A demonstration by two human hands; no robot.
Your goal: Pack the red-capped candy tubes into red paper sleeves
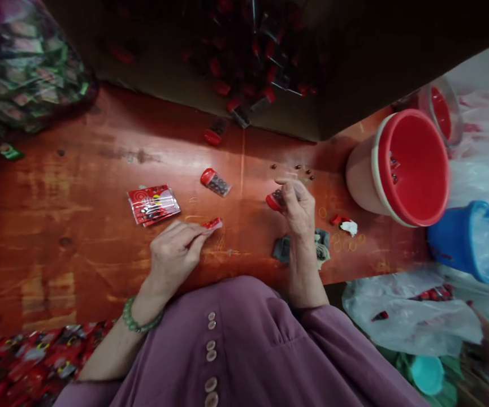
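My left hand (174, 251) pinches a small red and pink packet (212, 224) between thumb and fingertips, just above the table. In my right hand (299, 209) is a small clear container with a red cap (273, 200), tilted with the cap toward the left; the fingers cover most of its body. Between the hands and farther off lies a similar red-capped container (216, 182), filled with dark round beads. Left of it rests a small stack of shiny red printed packets (153, 204). Several loose dark beads (298, 167) lie just beyond my right hand.
A large cardboard box (299, 121) of red-capped containers stands at the back. Right are a bucket with a red basin (418, 169) and a blue bucket (460, 240). Rubber bands (349, 246) and a grey cloth (323, 249) lie near my right wrist. Red packets (36, 362) fill the lower left.
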